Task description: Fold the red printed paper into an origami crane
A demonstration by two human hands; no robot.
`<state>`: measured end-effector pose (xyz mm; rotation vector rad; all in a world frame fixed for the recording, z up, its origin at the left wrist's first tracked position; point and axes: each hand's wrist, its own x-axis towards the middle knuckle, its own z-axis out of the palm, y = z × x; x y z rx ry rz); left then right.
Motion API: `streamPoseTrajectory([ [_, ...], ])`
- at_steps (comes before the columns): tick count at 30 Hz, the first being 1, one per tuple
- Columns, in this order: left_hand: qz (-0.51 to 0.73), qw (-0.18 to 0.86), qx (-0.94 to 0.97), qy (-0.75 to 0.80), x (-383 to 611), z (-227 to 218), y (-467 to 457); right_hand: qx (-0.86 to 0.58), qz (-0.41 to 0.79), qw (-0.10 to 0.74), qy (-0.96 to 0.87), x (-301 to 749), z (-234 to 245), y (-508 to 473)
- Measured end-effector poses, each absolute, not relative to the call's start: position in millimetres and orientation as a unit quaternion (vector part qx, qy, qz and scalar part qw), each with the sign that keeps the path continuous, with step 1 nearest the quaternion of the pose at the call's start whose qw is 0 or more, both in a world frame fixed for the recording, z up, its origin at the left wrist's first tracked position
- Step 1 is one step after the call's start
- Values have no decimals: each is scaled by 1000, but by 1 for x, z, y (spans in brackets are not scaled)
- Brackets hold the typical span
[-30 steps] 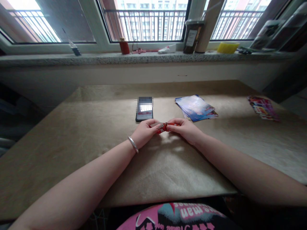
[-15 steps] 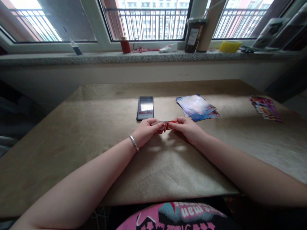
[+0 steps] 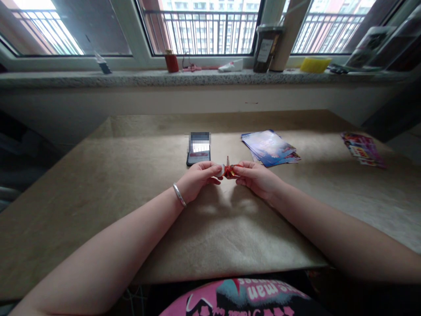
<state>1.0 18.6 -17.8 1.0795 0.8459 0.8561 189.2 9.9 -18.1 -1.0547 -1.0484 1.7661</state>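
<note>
A small folded piece of red paper point(image 3: 229, 170) is pinched between both hands just above the brown table point(image 3: 98, 197). My left hand point(image 3: 198, 179), with a silver bangle on the wrist, has its fingers closed on the paper's left end. My right hand point(image 3: 256, 177) grips the right end with thumb and fingers. A thin point of the paper sticks up between the hands. A black phone point(image 3: 198, 149) with a lit screen lies on the table just beyond my left hand.
A fanned stack of blue printed cards point(image 3: 268, 148) lies right of the phone. More colourful sheets point(image 3: 362, 149) sit at the far right. The stone windowsill point(image 3: 131, 80) behind holds a red cup point(image 3: 171, 63), a dark jar point(image 3: 265, 48) and a yellow box point(image 3: 315, 64).
The hands have drawn slightly apart and the red paper has been worked smaller, with a thin point now standing up. The left wrist has turned a little.
</note>
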Motion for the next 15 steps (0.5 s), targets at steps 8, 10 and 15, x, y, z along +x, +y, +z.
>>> streamPoseTrajectory([
  [8,386,689,493,364,3,-21,20,-417,704,397,-418,190,-18,12],
  [10,393,684,497,363,4,-21,20,-417,702,400,-416,189,-18,11],
  [15,386,657,527,376,7,-19,18,-422,692,424,-404,187,-17,10],
])
